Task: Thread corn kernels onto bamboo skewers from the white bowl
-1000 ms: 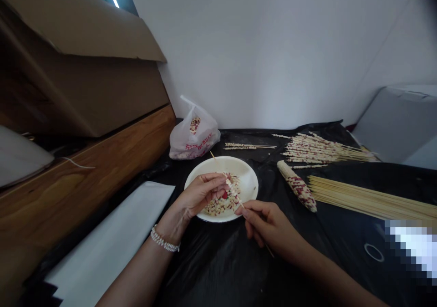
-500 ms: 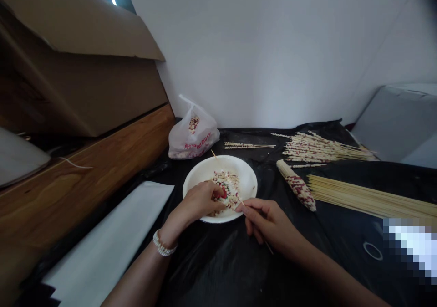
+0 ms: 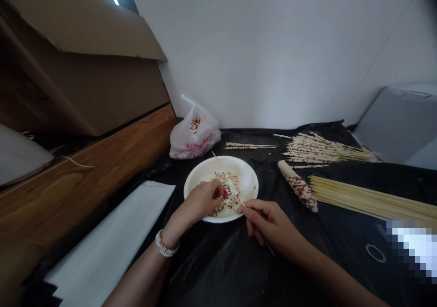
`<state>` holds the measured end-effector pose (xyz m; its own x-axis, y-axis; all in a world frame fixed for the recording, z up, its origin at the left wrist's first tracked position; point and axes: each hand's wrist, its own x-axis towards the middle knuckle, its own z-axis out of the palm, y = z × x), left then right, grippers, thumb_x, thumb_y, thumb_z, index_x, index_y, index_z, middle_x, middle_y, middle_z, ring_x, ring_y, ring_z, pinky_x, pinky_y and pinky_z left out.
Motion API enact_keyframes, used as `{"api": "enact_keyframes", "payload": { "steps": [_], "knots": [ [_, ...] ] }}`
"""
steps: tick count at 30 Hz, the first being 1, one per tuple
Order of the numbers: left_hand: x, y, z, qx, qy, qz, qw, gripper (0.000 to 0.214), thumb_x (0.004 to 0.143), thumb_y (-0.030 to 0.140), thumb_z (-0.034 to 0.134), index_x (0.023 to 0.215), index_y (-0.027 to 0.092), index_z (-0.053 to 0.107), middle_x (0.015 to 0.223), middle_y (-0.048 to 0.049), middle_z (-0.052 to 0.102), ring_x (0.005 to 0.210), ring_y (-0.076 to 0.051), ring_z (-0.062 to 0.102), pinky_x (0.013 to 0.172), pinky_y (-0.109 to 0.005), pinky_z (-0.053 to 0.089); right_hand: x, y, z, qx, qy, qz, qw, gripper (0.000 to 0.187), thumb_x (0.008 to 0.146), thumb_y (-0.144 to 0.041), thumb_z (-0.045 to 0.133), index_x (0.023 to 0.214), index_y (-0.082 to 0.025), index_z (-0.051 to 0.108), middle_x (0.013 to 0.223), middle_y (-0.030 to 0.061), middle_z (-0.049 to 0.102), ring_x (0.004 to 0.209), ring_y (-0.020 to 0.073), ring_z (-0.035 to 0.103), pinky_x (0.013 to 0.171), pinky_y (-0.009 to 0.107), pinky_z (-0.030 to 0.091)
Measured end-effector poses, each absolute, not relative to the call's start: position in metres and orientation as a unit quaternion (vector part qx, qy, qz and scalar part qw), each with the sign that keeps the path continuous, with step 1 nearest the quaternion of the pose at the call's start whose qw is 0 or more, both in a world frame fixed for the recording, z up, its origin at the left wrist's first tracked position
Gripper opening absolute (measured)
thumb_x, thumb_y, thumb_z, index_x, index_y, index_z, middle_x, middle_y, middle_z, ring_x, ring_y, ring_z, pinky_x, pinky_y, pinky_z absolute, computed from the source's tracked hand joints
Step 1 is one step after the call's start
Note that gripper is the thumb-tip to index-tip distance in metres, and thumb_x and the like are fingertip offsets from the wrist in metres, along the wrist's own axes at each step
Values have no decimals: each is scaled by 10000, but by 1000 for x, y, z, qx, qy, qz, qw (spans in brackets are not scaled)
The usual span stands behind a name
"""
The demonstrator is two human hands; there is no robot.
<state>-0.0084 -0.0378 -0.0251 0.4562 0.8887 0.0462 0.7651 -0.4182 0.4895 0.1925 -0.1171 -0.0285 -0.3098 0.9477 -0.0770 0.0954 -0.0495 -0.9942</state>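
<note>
My left hand, a beaded bracelet on its wrist, reaches over the left side of a white bowl. Its thumb and fingertips are pinched together just above the corn kernels; whatever sits between them is too small to make out. A thin bamboo skewer is held in my right hand, between thumb and forefinger at the bowl's right front rim. Its tip points in over the kernels, and its other end sticks out below the palm. The kernels are cream and dark red, around a red and green print on the bowl's floor.
Another stick leans on the bowl's back rim. Behind stands a plastic bag of kernels. To the right lie skewers threaded with kernels, a partly stripped corn cob and bare skewers. White folded sheeting lies left.
My left thumb and fingers have closed from a spread shape into a pinch over the kernels. The right hand keeps its hold on the skewer, nearly unmoved; the view shifts slightly.
</note>
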Motion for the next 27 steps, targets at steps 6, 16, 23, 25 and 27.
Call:
{"api": "enact_keyframes", "payload": {
  "steps": [6,16,23,25,27],
  "knots": [
    [-7,-32,-23,779,495,269,275,48,753,200,581,756,193,629,724,-28,681,659,-163,607,618,-276,417,192,-118,-27,-452,-573,571,376,326,892,-456,503,724,-185,570,514,-39,545,341,46,401,351,179,239],
    [-4,-25,-13,594,464,435,492,193,662,266,751,818,160,707,777,-30,720,677,-141,633,684,-274,479,192,-118,-27,-430,-559,599,379,325,880,-468,516,796,-169,613,516,-50,547,332,46,398,362,179,237],
    [-8,-23,-6,488,490,515,506,205,663,282,773,806,161,690,886,-55,744,834,-157,665,789,-281,481,194,-119,-27,-413,-552,632,354,280,891,-425,518,872,-174,641,517,-53,560,325,44,401,355,179,240],
    [-8,-22,-5,448,477,547,522,222,648,269,787,803,153,677,919,-65,744,866,-156,668,815,-281,485,193,-120,-27,-403,-552,644,343,271,887,-418,524,901,-174,640,520,-54,570,319,43,404,350,175,240],
    [-8,-20,-4,414,468,577,526,236,631,248,802,801,148,673,897,-64,745,855,-149,672,821,-277,492,193,-121,-27,-396,-551,656,331,260,878,-414,534,898,-175,633,525,-53,582,316,45,413,345,174,240]
  ]
}}
